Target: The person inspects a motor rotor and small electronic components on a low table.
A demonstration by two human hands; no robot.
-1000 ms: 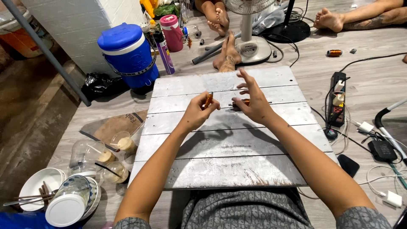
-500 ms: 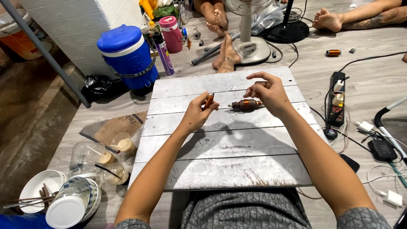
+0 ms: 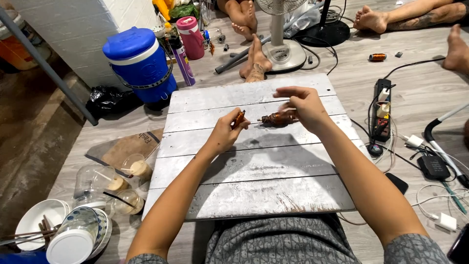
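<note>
A grey wooden board (image 3: 254, 161) rests across my lap. My right hand (image 3: 303, 105) holds a brown motor rotor (image 3: 277, 118) by its shaft end, lifted a little above the board's far half. My left hand (image 3: 225, 131) pinches a small brown, copper-coloured piece (image 3: 239, 118) between thumb and fingers, its tip pointing toward the rotor. The two parts are a short gap apart.
A blue cooler jug (image 3: 139, 63), a pink bottle (image 3: 191, 36) and a purple can (image 3: 182, 61) stand beyond the board. Cups (image 3: 119, 183) and bowls (image 3: 58, 230) lie at the left. A power strip (image 3: 382, 105), chargers and cables are at the right. Another person's feet (image 3: 254, 58) rest by a fan base (image 3: 286, 51).
My right hand went from open and flat over the board to gripping the rotor and lifting it toward the left hand. The left hand has hardly moved.
</note>
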